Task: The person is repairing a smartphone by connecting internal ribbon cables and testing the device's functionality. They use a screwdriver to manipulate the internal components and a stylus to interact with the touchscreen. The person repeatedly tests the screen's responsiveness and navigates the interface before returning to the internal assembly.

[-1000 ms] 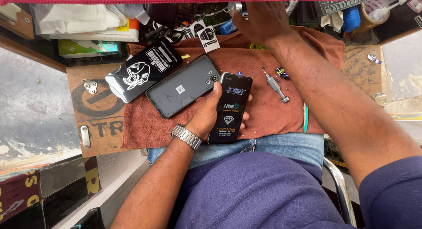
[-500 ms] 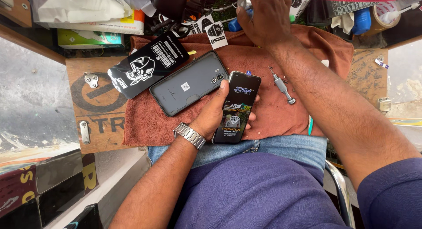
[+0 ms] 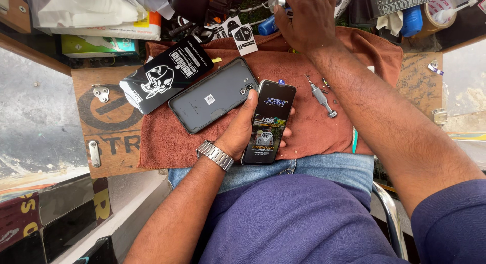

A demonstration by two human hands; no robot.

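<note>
While the left hand (image 3: 243, 135) grips a dark phone (image 3: 269, 122) from its side, thumb laid along one edge and fingertips curled round the other, the phone rests screen-up on a rust-brown cloth (image 3: 314, 127) over the tabletop. Just beside it lies a grey phone back (image 3: 215, 94), then a black printed packet (image 3: 164, 76). A small screwdriver (image 3: 320, 96) lies right of the phone. Farther off, the right hand (image 3: 306, 18) reaches among clutter, fingers bent around something I cannot make out.
</note>
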